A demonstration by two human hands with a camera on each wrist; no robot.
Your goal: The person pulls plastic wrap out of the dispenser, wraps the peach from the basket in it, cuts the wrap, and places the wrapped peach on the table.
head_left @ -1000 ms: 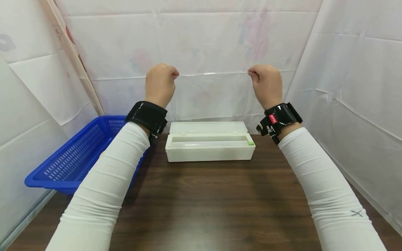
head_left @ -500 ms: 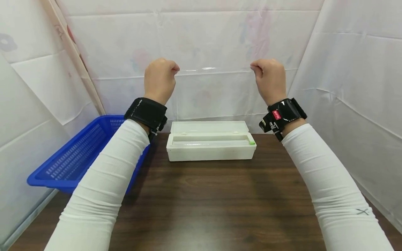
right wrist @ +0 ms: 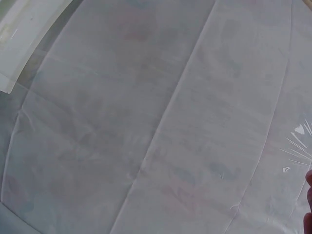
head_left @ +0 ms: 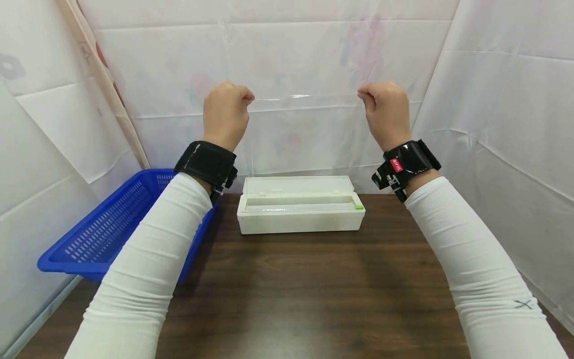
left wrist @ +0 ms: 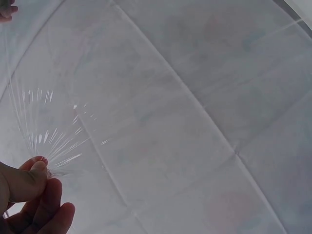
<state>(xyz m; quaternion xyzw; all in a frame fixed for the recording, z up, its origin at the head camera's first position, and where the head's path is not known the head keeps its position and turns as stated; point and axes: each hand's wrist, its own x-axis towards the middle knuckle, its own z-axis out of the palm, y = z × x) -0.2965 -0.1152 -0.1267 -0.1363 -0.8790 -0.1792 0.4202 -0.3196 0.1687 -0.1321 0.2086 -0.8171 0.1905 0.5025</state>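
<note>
A clear sheet of cling film (head_left: 299,96) is stretched between my two raised hands, its top edge showing as a thin shiny line. My left hand (head_left: 226,115) pinches one corner between thumb and forefinger; in the left wrist view creases fan out through the cling film (left wrist: 46,139) from that pinch. The other corner is gripped by my right hand (head_left: 388,113), also thumb against finger. Only its fingertips (right wrist: 308,187) enter the right wrist view, beside radiating creases. Below the hands, a white cling film dispenser box (head_left: 301,222) stands with its lid (head_left: 298,184) raised.
A blue plastic basket (head_left: 71,267) stands at the left, partly behind my left sleeve. A green slider (head_left: 358,206) sits at the box's right end. White sheeting (head_left: 291,55) walls the back and sides of the brown wooden table (head_left: 287,294).
Both hands have risen a little, and the right hand has shifted slightly right, with the film still held between them. The box and basket have stayed in place.
</note>
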